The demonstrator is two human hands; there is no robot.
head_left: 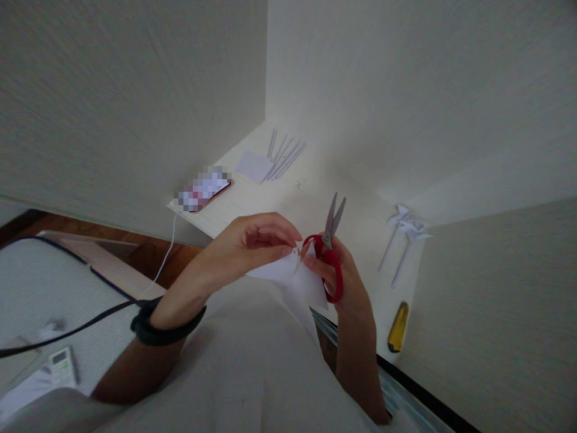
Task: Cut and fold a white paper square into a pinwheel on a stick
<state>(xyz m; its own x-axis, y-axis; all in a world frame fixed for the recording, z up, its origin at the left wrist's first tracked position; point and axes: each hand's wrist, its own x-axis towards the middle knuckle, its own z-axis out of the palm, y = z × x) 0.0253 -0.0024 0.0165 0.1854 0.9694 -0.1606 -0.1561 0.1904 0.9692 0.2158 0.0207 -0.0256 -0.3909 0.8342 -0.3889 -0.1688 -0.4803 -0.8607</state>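
In front of my body, both hands hold a white piece of paper [309, 287] with cut slits and pointed corners. My left hand [252, 245] is closed, pinching an edge of the paper between thumb and fingertips. The paper is also pinched by my right hand [349, 279], whose fingers keep a pair of red-handled scissors [334, 272] at the same time. The scissors' blades point up and away from me, slightly apart and clear of the paper. Part of the right fingers is hidden behind the paper and the handles.
On the white table [360, 198] lie thin white sticks [286, 159], a square paper sheet [253, 166] and a phone [205, 192] on a cable [170, 246]. Two paper pinwheels [408, 225] and a yellow cutter [398, 326] lie at right. Walls enclose the table. A remote [63, 368] lies lower left.
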